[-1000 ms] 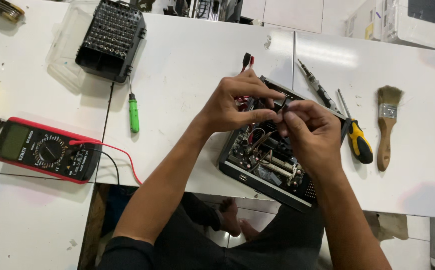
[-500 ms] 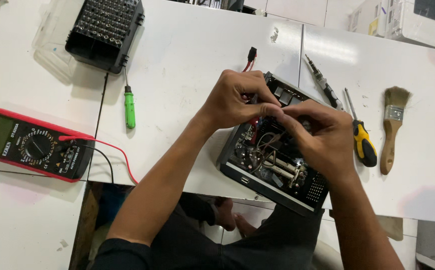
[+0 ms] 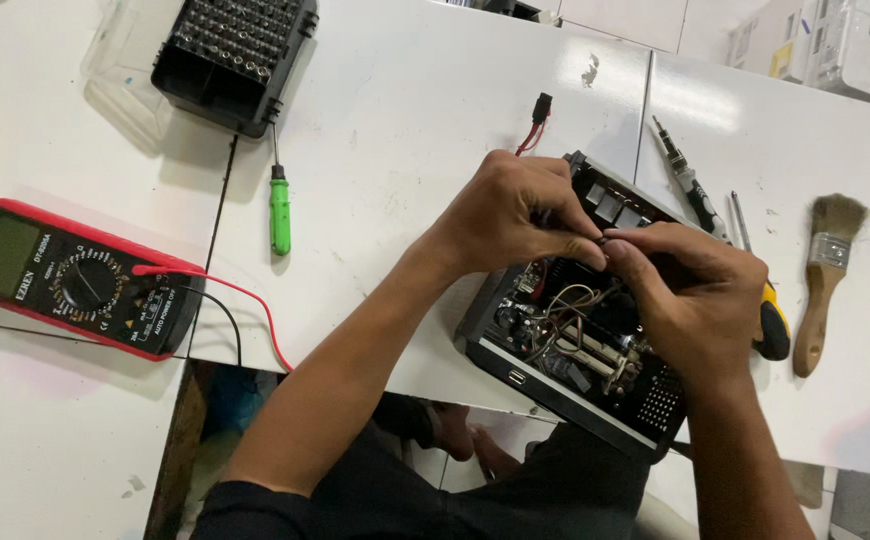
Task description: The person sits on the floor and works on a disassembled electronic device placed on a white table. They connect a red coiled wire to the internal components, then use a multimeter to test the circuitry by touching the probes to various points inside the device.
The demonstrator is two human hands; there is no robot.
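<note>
Far to the left of the open black electronics box (image 3: 575, 350), a red-cased multimeter with a black dial (image 3: 75, 280) lies flat on the white tabletop (image 3: 405, 130), its red and black leads (image 3: 245, 310) trailing toward the near edge. Up and left of the box stands a black bit-set case full of metal bits (image 3: 235, 55) with its clear lid folded back, and a green-handled small screwdriver (image 3: 279, 205) lies just below that case. A red wire with a black plug (image 3: 535, 118) runs out just above the box.

The box itself sits at the near edge of the tabletop, its lid off, with tangled wires and metal parts showing inside. The left hand (image 3: 510, 215) curls over the box's upper left, fingertips pressed together on something small that cannot be made out. The right hand (image 3: 690, 295) meets it from the right, fingers pinched at the same spot; both hands hide much of the interior.

Right of the box lie a slim metal driver (image 3: 683, 180) and a yellow-and-black-handled screwdriver (image 3: 770, 325), partly covered by the right hand. Farther right rests a wooden-handled paintbrush (image 3: 823, 275).
</note>
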